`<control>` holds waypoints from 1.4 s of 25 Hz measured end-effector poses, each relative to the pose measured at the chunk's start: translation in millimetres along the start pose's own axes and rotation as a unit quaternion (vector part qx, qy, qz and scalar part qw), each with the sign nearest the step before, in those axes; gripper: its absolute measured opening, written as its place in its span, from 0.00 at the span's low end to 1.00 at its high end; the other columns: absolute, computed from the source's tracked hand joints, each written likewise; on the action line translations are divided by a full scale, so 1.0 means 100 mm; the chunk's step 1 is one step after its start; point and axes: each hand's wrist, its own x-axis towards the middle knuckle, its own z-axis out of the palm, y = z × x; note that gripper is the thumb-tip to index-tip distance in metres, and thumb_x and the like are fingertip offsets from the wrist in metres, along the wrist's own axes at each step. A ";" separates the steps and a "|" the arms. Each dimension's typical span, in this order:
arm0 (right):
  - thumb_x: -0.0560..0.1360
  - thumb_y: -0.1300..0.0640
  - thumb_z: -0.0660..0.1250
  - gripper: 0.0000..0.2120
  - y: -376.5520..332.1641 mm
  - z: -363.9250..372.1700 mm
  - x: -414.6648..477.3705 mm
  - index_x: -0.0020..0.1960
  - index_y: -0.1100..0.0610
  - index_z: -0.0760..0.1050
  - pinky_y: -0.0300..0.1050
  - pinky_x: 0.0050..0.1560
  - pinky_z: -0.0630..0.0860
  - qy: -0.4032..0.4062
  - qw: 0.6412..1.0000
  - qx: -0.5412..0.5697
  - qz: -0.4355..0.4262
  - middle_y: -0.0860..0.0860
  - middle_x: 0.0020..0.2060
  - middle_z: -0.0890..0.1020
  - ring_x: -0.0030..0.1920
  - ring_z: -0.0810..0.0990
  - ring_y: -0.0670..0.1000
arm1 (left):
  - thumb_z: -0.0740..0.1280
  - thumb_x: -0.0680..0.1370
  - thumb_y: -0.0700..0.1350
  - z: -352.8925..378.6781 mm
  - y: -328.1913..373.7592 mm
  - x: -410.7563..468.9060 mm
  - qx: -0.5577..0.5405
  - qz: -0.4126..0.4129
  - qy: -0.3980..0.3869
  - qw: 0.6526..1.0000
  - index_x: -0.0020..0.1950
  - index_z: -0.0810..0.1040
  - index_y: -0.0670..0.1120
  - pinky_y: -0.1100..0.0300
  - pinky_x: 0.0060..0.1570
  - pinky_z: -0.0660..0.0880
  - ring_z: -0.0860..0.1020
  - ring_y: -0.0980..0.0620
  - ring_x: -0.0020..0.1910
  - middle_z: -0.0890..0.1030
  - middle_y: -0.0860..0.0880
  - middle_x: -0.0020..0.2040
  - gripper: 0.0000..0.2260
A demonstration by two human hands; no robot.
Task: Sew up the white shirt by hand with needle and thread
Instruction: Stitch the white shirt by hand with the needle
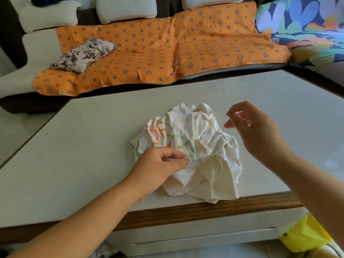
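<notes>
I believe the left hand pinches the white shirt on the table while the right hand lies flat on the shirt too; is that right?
The left hand does pinch the white shirt on the table, but the right hand is held up off the shirt, fingers curled, as the head view shows.

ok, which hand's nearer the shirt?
Left. The left hand is on the shirt, pinching a fold at its left side. The right hand is off to the shirt's right, not touching it.
</notes>
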 end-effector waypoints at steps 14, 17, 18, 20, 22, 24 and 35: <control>0.82 0.54 0.59 0.11 -0.17 0.18 -0.33 0.55 0.43 0.78 0.29 0.30 0.70 -0.282 0.957 -0.061 -0.036 0.38 0.25 0.75 0.27 0.78 0.42 | 0.72 0.75 0.46 -0.02 0.01 -0.02 -0.006 0.016 0.001 1.000 0.43 0.86 0.55 0.70 0.49 0.72 0.81 0.63 0.48 0.85 0.59 0.45 0.05; 0.81 0.54 0.60 0.10 -0.18 0.17 -0.33 0.55 0.43 0.78 0.28 0.29 0.70 -0.290 0.955 -0.058 -0.031 0.38 0.24 0.74 0.28 0.79 0.42 | 0.73 0.74 0.47 -0.02 0.00 0.00 -0.005 0.017 0.013 1.000 0.44 0.86 0.54 0.69 0.49 0.72 0.81 0.63 0.48 0.85 0.58 0.44 0.03; 0.81 0.54 0.60 0.10 -0.19 0.17 -0.32 0.55 0.43 0.78 0.28 0.29 0.70 -0.290 0.955 -0.057 -0.030 0.38 0.25 0.75 0.28 0.78 0.42 | 0.73 0.74 0.47 -0.02 0.00 0.00 -0.004 0.017 0.014 1.000 0.44 0.86 0.54 0.69 0.48 0.72 0.81 0.63 0.48 0.85 0.58 0.44 0.03; 0.81 0.54 0.60 0.10 -0.18 0.17 -0.32 0.54 0.44 0.79 0.28 0.29 0.69 -0.290 0.955 -0.053 -0.026 0.38 0.24 0.75 0.27 0.77 0.41 | 0.73 0.74 0.47 -0.02 0.01 0.00 0.000 0.015 0.017 1.000 0.44 0.86 0.53 0.71 0.47 0.71 0.81 0.64 0.47 0.85 0.58 0.44 0.03; 0.81 0.54 0.60 0.10 -0.19 0.16 -0.33 0.54 0.45 0.79 0.28 0.30 0.70 -0.289 0.956 -0.049 -0.023 0.39 0.24 0.75 0.27 0.77 0.41 | 0.72 0.74 0.47 -0.02 0.01 0.00 0.000 0.014 0.019 1.000 0.44 0.86 0.54 0.71 0.47 0.71 0.81 0.64 0.47 0.85 0.59 0.44 0.03; 0.82 0.53 0.60 0.09 -0.19 0.16 -0.33 0.54 0.45 0.79 0.28 0.29 0.69 -0.289 0.956 -0.047 -0.022 0.38 0.24 0.76 0.26 0.77 0.41 | 0.72 0.74 0.47 -0.02 0.01 0.00 -0.002 0.017 0.019 1.000 0.44 0.86 0.54 0.69 0.49 0.72 0.81 0.63 0.48 0.85 0.58 0.44 0.03; 0.82 0.53 0.60 0.09 -0.21 0.15 -0.34 0.54 0.44 0.79 0.28 0.28 0.68 -0.304 0.952 -0.039 -0.013 0.39 0.25 0.76 0.24 0.75 0.40 | 0.72 0.75 0.47 -0.01 -0.01 0.01 -0.007 0.019 0.010 1.000 0.45 0.86 0.53 0.69 0.50 0.72 0.81 0.63 0.48 0.85 0.58 0.45 0.03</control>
